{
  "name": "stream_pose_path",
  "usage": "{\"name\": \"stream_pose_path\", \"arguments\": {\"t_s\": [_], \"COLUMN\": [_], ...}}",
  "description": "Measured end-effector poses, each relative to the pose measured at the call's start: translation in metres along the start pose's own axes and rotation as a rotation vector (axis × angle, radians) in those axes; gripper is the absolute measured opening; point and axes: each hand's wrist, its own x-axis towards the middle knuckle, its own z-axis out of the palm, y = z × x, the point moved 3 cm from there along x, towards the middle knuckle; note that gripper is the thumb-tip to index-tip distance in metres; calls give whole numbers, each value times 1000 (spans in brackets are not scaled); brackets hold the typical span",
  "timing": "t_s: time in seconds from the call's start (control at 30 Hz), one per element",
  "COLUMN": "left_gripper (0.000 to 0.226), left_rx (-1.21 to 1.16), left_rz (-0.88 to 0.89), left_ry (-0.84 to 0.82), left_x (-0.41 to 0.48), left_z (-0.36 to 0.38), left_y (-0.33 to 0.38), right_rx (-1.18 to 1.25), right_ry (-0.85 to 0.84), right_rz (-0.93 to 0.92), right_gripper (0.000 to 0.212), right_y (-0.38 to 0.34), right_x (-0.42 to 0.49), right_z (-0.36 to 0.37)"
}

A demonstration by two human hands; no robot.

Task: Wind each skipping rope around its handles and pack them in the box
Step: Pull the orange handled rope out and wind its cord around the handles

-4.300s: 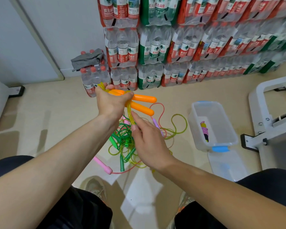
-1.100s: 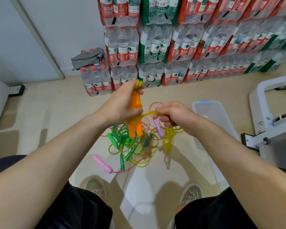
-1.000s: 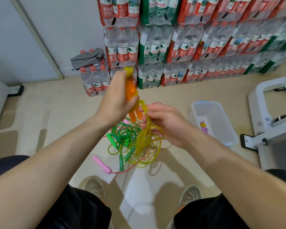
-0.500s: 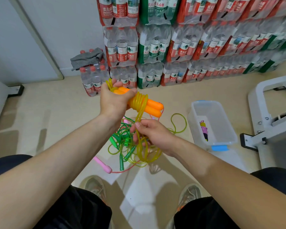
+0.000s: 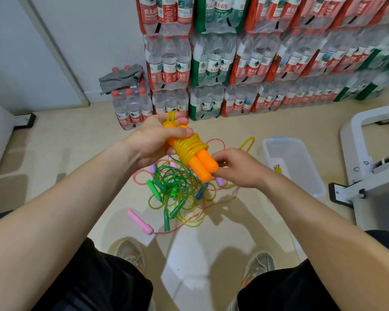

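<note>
My left hand (image 5: 154, 140) grips the two orange handles (image 5: 201, 164) of a skipping rope held side by side. Yellow cord (image 5: 190, 147) is coiled round them in several turns. My right hand (image 5: 236, 168) sits by the handles' lower ends with fingers curled, pinching the yellow cord, whose last loop (image 5: 247, 142) sticks up behind it. On the floor below lies a tangle of green and red ropes (image 5: 177, 194) with a pink handle (image 5: 139, 222). The clear plastic box (image 5: 301, 176) stands to the right with one wound rope (image 5: 278, 169) inside.
Shrink-wrapped packs of water bottles (image 5: 234, 63) are stacked along the back wall, a grey cloth (image 5: 120, 78) lying on one pack. A white metal frame (image 5: 373, 158) stands at the right. My shoes (image 5: 130, 252) are near the bottom, on a tan floor.
The yellow cord went from hanging loose to several turns wound round the orange handles. My right hand rose from the loose cord to the handles' ends, and little slack is left.
</note>
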Motion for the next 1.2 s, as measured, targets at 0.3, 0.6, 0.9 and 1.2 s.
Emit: {"name": "stream_pose_path", "arguments": {"t_s": [0.3,0.6,0.9,1.2], "left_gripper": [70,59,68,65], "left_rx": [955,1196,528,282], "left_rz": [325,663,648,497], "left_ry": [-144,102,662,707], "left_x": [-6,-2,6,12], "left_z": [6,8,-8,-19], "left_y": [9,-4,-8,-11], "right_rx": [-129,902,1049,1371], "right_ry": [-43,-136,12,-73], "right_rz": [159,214,121,178], "right_gripper": [17,26,31,41], "right_y": [37,-1,-63,-50], "right_x": [5,-2,-11,-10], "right_z": [-10,-11,45,45]}}
